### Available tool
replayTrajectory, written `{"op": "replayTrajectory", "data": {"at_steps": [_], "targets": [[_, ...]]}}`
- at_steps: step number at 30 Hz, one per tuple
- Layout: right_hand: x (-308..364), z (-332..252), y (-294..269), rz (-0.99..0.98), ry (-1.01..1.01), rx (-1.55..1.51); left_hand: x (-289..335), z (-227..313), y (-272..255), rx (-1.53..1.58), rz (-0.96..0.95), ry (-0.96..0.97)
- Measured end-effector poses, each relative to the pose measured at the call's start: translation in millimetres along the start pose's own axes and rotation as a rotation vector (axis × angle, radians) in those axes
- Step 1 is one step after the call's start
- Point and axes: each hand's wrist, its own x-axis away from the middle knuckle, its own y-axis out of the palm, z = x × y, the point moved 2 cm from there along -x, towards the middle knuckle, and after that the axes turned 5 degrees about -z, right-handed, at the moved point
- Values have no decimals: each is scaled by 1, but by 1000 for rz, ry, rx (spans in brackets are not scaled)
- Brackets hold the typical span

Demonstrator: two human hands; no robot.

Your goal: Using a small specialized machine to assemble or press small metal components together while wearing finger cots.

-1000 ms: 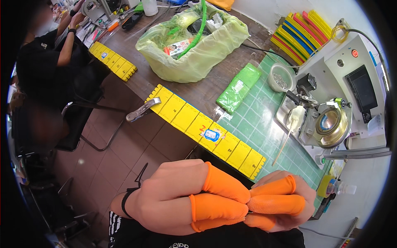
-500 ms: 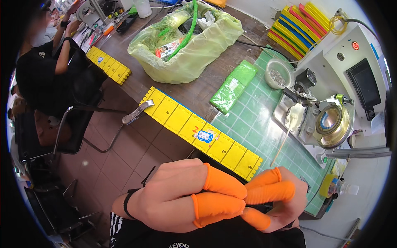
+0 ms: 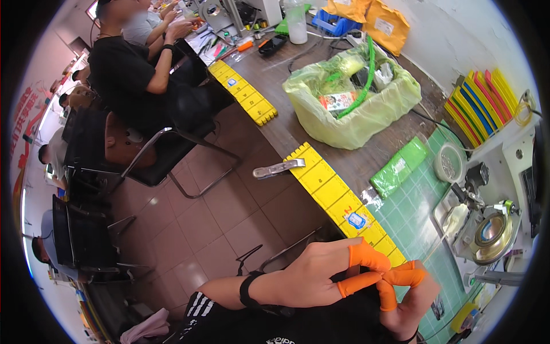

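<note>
My left hand (image 3: 318, 270) and my right hand (image 3: 411, 292) meet low in front of my body, with orange finger cots on thumbs and fingers. Both sets of fingertips are pinched and touch one another. Whatever lies between them, if anything, is too small or hidden to make out. Just beyond the hands runs the yellow measuring strip (image 3: 329, 186) along the table edge, marked off in sections. To their right the green gridded mat (image 3: 421, 221) covers the tabletop.
A bin with a pale green liner (image 3: 338, 135) stands on the table, near a flat green packet (image 3: 401, 166). Right of these are a small bowl (image 3: 449, 163) and a machine with a round metal disc (image 3: 491, 230). At far left a person (image 3: 123, 74) sits by a chair (image 3: 143, 166).
The view has swung left, so table and machine sit further right and more floor shows. Both hands stay together with fingertips pinched; the fingers have shifted slightly.
</note>
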Motion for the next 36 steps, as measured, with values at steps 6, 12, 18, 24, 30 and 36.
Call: {"op": "replayTrajectory", "data": {"at_steps": [6, 12, 18, 24, 30, 36], "targets": [[-12, 5, 18, -149, 28, 51, 20, -18, -14, -104, 14, -148], [-9, 2, 19, -237, 133, 76, 31, -27, -33, -38, 107, -157], [-7, 28, 15, -282, 175, 334, 104, 14, -157, -732, 1144, 206], [14, 52, 20, -356, 250, 351, 41, 19, -117, -1380, 490, 200], [17, 55, 18, -368, 206, 388, 27, -85, -120, -974, 484, -59], [16, 55, 16, -393, 220, 377, 18, -102, -125, -953, 487, 1]]}}
